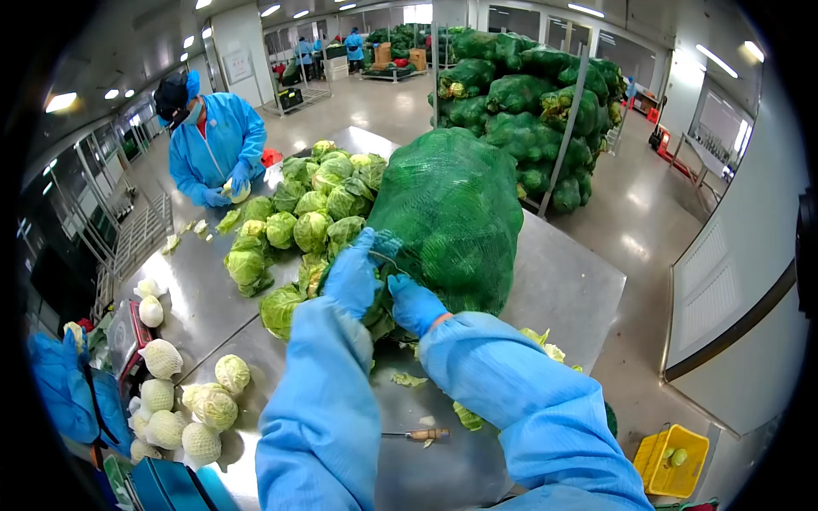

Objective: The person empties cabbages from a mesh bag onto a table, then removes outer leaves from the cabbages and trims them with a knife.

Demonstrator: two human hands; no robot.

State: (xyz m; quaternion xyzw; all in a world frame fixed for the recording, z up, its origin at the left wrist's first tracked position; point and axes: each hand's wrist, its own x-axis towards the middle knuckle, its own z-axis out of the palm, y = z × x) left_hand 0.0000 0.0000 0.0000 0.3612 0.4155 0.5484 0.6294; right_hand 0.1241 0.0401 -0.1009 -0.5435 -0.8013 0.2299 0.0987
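A large green mesh bag (pixel 452 213), bulging with cabbages, lies on the steel table (pixel 562 277) in front of me. My left hand (pixel 354 277), in a blue glove, is closed on the gathered netting at the bag's near left side. Just to its right, my gloved right hand (pixel 415 305) pinches the bag's edge, where a thin cord runs between both hands. The fingertips are partly hidden by netting. Loose green cabbages (pixel 328 200) are heaped against the bag's left side. Below my hands lies a wooden-handled knife (pixel 426 434) among leaf scraps (pixel 409 380).
Trimmed cabbages in foam nets (pixel 203 443) stand at the table's left, near a scale (pixel 128 336). A co-worker (pixel 217 140) handles a cabbage across the table. Full mesh bags (pixel 520 102) are stacked on a rack behind. A yellow crate (pixel 673 460) sits lower right.
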